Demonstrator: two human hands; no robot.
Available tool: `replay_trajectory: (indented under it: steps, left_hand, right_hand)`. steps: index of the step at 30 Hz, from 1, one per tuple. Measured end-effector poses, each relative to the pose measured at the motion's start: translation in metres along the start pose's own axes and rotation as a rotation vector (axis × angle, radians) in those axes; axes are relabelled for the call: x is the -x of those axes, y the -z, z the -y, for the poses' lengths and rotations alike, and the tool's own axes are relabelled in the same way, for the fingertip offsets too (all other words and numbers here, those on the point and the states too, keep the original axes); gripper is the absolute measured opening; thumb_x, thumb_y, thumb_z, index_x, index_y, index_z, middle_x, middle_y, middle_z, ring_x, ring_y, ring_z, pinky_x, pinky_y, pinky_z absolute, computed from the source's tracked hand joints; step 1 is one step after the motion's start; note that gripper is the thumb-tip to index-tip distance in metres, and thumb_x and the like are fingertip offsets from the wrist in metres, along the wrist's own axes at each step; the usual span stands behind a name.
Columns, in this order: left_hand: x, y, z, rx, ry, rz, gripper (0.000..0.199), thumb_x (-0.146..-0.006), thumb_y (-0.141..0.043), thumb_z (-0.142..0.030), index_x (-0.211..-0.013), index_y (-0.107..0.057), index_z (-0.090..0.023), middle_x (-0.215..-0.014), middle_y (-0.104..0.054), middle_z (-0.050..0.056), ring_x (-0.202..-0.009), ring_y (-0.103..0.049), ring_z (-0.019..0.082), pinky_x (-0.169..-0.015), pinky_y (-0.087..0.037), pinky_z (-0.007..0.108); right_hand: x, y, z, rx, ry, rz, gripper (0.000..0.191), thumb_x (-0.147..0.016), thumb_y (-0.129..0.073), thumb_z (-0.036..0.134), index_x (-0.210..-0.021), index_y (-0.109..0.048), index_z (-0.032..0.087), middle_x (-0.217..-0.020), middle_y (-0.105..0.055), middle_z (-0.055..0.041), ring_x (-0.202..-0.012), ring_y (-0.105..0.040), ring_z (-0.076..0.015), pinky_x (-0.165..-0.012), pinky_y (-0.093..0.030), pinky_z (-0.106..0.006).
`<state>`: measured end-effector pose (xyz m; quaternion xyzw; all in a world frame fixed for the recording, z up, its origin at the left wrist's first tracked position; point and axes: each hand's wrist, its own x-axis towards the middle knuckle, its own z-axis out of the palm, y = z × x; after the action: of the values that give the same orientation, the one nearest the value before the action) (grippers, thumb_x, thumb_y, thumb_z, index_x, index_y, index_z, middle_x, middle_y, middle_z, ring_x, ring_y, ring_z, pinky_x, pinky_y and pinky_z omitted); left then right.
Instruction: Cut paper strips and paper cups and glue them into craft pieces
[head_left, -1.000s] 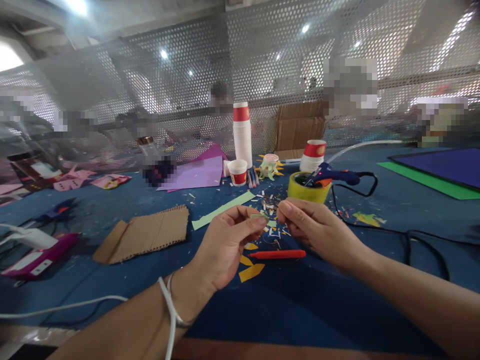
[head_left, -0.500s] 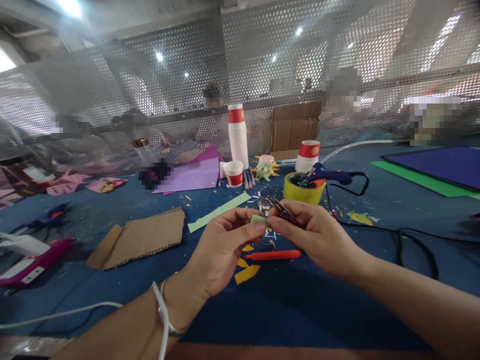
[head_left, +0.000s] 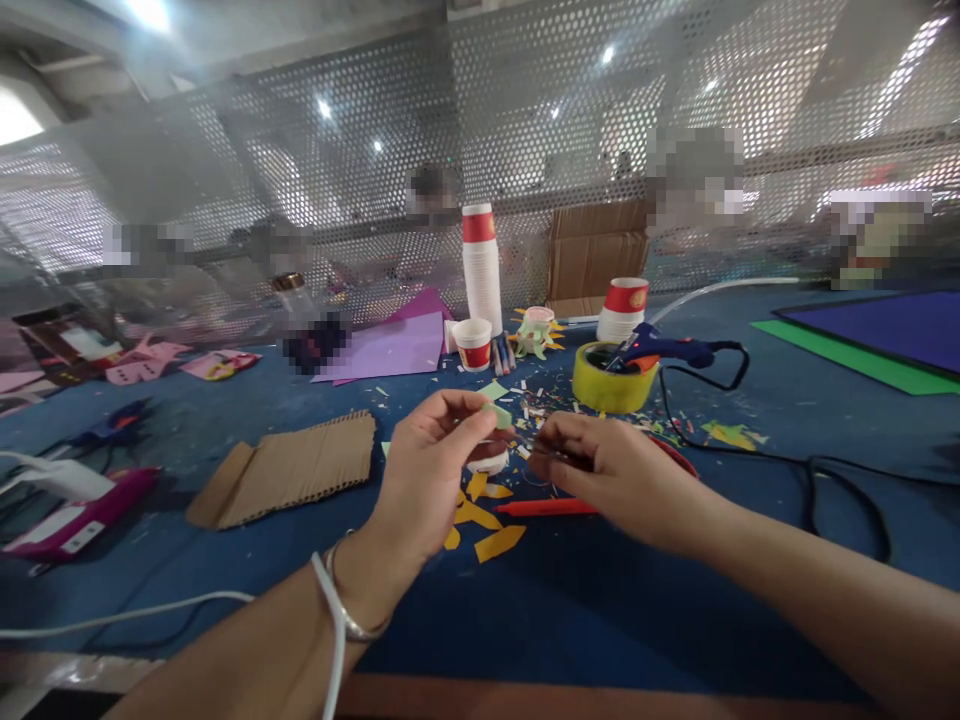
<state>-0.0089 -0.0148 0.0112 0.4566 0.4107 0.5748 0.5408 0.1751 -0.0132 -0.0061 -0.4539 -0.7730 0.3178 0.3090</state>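
My left hand (head_left: pixel 431 465) pinches a small pale green paper piece (head_left: pixel 498 414) between thumb and fingers. My right hand (head_left: pixel 611 465), to the right and apart from the paper, is closed around dark metal scissors (head_left: pixel 566 458), mostly hidden by the fingers. A red curved edge (head_left: pixel 675 457) shows behind that hand; whether it is part of the scissors I cannot tell. Below the hands lie a red marker (head_left: pixel 544 507) and several orange paper scraps (head_left: pixel 500 543). A white rounded thing (head_left: pixel 489 463) is partly hidden beside my left hand.
Behind the hands stand a tall paper cup stack (head_left: pixel 481 280), a single cup (head_left: pixel 474 347) and a yellow tape roll (head_left: pixel 611 390) with a blue glue gun (head_left: pixel 664 347) on it. Cardboard (head_left: pixel 300 470) and a power strip (head_left: pixel 82 525) lie left. A black cord (head_left: pixel 814 490) runs right.
My hands have moved apart: the left one has gone a little left with the green paper, and the right one has drawn away from it. More orange scraps show beneath.
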Motion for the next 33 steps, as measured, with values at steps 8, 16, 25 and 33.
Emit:
replay_trajectory:
  steps: [8, 16, 25, 33]
  left_hand:
    - [-0.016, 0.013, -0.005, -0.106, -0.066, 0.024, 0.011, -0.072, -0.077, -0.022, -0.078, -0.068, -0.019, -0.071, -0.067, -0.001, -0.066, -0.064, 0.012, -0.07, -0.05, 0.028]
    - [-0.018, 0.016, 0.005, -0.083, 0.239, 0.224, 0.015, -0.069, -0.078, -0.02, -0.076, -0.066, -0.016, -0.067, -0.066, -0.001, -0.06, -0.061, 0.01, -0.065, -0.048, 0.026]
    - [-0.014, 0.012, 0.003, -0.11, 0.345, 0.28, 0.015, -0.066, -0.08, -0.016, -0.075, -0.067, -0.015, -0.068, -0.064, -0.002, -0.06, -0.061, 0.009, -0.064, -0.047, 0.025]
    - [-0.008, 0.008, 0.004, -0.07, 0.425, 0.337, 0.016, -0.064, -0.081, -0.017, -0.072, -0.067, -0.015, -0.068, -0.067, 0.0, -0.059, -0.061, 0.009, -0.06, -0.046, 0.022]
  right_hand:
    - [0.016, -0.003, 0.01, 0.466, 0.113, 0.28, 0.007, -0.085, -0.064, 0.027, -0.084, -0.064, 0.02, -0.069, -0.07, -0.0024, -0.056, -0.061, -0.0173, -0.049, -0.029, -0.026]
    - [0.022, 0.002, 0.014, 0.5, 0.241, 0.33, 0.022, -0.078, -0.077, 0.036, -0.082, -0.063, 0.02, -0.075, -0.071, 0.0003, -0.06, -0.063, -0.0175, -0.05, -0.031, -0.027]
    - [0.02, 0.007, 0.008, 0.526, 0.45, -0.024, 0.017, -0.096, -0.055, 0.029, -0.102, -0.067, 0.018, -0.087, -0.073, -0.0071, -0.076, -0.067, -0.0215, -0.064, -0.044, -0.032]
    - [0.014, 0.008, 0.004, 0.555, 0.66, -0.125, 0.027, -0.099, -0.044, 0.017, -0.088, -0.069, 0.016, -0.075, -0.068, -0.0059, -0.066, -0.059, -0.0167, -0.06, -0.043, -0.029]
